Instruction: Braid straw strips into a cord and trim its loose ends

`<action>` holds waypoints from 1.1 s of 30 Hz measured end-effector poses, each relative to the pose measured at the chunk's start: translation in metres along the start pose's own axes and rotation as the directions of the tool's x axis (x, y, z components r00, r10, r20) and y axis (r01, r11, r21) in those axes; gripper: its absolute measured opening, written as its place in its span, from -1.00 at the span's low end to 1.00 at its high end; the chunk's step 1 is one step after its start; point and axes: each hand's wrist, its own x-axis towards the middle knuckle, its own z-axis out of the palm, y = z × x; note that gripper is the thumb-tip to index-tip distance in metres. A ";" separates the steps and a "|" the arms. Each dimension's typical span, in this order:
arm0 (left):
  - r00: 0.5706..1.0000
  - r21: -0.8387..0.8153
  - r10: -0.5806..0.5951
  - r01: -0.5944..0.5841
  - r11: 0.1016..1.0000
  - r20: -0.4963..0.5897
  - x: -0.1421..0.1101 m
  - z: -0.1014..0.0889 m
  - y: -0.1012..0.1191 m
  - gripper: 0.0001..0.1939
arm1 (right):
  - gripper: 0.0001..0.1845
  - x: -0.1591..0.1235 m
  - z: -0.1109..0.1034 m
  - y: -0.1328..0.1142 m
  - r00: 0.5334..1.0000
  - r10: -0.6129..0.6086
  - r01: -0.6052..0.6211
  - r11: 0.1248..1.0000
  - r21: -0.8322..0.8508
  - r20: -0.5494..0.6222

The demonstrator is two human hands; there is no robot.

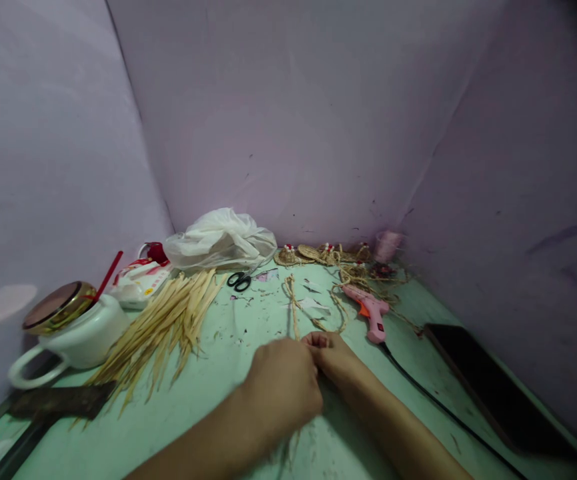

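From here, the twisted straw cord (295, 317), running toward the green surface's (183, 400) near edge, should be light, rough and flexible, best pinched at its twist, where the right hand's (331, 353) fingers seem narrowly closed on it (the left hand's (283, 377) grip is hidden, I cannot tell).

Scuffed lilac walls (318, 120) around mint-green tabletop (168, 410); pale glare (1, 307) on left wall (53, 153).
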 end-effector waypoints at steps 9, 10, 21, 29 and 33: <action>0.913 -0.440 -0.196 0.350 0.827 0.357 0.037 -0.016 -0.026 -0.85 | -0.83 -0.002 -0.003 -0.004 0.996 -0.015 0.018 0.999 -0.033 0.090; 0.913 -0.456 -0.191 0.351 0.818 0.361 0.039 -0.012 -0.029 -0.86 | -0.84 -0.002 -0.005 -0.004 0.995 -0.020 0.024 0.999 -0.041 0.096; 0.969 -0.412 -0.091 0.181 0.893 0.229 0.044 -0.014 -0.033 -0.90 | -0.87 -0.006 -0.009 -0.011 0.988 0.020 -0.014 0.999 -0.038 0.155; 0.987 -0.433 0.030 0.041 0.901 0.157 0.041 -0.017 -0.038 -0.90 | -0.84 -0.014 -0.016 -0.019 0.975 0.097 -0.121 0.986 0.113 0.202; 0.981 -0.448 0.077 0.011 0.894 0.177 0.041 -0.015 -0.039 -0.88 | -0.80 -0.010 -0.015 -0.012 0.955 0.149 -0.206 0.956 0.209 0.257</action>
